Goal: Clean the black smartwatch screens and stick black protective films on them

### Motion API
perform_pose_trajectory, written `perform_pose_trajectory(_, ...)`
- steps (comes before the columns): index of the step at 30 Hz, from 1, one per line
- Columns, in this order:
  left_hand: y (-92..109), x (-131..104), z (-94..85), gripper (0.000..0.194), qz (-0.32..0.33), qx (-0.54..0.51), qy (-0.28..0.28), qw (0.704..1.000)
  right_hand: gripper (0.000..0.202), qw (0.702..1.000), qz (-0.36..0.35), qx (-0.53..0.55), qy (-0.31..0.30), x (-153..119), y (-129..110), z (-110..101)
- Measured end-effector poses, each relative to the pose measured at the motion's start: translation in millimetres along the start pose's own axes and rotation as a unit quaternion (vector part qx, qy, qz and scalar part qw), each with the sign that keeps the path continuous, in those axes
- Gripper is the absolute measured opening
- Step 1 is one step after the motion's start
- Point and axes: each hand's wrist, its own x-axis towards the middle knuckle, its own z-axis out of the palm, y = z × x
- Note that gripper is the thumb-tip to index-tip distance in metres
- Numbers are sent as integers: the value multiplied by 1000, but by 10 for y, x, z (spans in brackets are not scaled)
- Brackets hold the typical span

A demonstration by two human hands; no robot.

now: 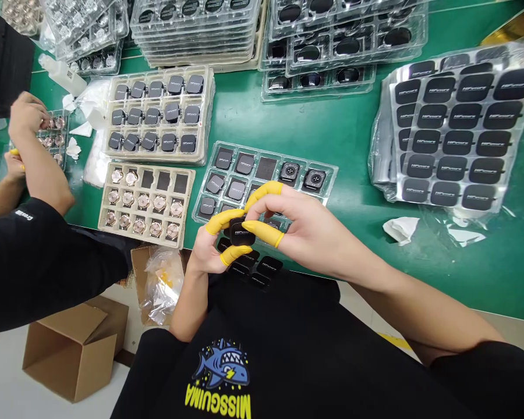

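My left hand [206, 251], with yellow finger cots, is closed around the edges of a black square smartwatch [241, 234] whose face carries a printed protective film. My right hand [303, 227], also in yellow cots, has its thumb and fingers pinched at the watch's upper right edge. Just below hangs a sheet of black printed films [269, 266], partly hidden by my left hand. Beyond my hands lies a clear plastic tray [262, 149]; some of its watches show film-covered faces, others their round sensor backs, and one pocket holds no watch. My right hand hides part of it.
Stacked film sheets [458, 142] lie at right, near scraps of white paper [400, 230]. A beige tray of rose-gold watches [143, 202] and stacked trays of film-covered watches [156, 88] stand left. A co-worker's arm [48, 157] works far left. Cardboard boxes [70, 349] sit below.
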Motion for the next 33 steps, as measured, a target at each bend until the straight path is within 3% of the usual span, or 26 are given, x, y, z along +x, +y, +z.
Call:
perform_pose_trajectory(12,20,-4,-2,67,-20,5,4,1000,9,999,-12,-51,8,-20,4,3)
perform_pose_trajectory(17,15,-28,-1,71,-64,-1,6,998,24,998,42,-22,34,-55,70,-26)
perform_pose_trajectory(23,32,-37,48,72,-83,-55,17,995,44,983,146,85,-72,-86,96,-4)
perform_pose_trajectory(33,52,-54,69,73,-75,-34,18,996,53,970,191,127,-85,-82,79,109)
